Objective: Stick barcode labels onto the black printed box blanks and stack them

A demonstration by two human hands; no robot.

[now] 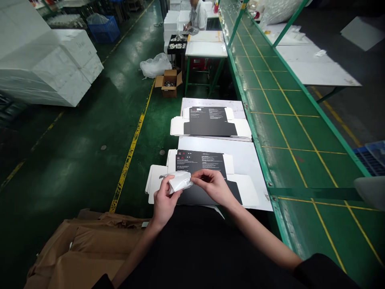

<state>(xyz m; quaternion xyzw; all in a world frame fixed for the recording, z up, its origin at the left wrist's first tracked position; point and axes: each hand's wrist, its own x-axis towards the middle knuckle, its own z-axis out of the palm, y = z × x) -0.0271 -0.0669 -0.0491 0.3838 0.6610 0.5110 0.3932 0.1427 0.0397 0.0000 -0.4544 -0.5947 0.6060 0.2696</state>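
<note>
packet over near carton blank | second blank behind

The white table has bare surface at 1 o'clock from the hands, between the near stack of flat cartons and the far stack of flat cartons; a hand can pass there. At 3 o'clock the green conveyor frame closes the table edge (its rail stands higher than the tabletop). At 7 o'clock crumpled brown paper fills the low space. At 9 o'clock the green floor lies open.
</note>
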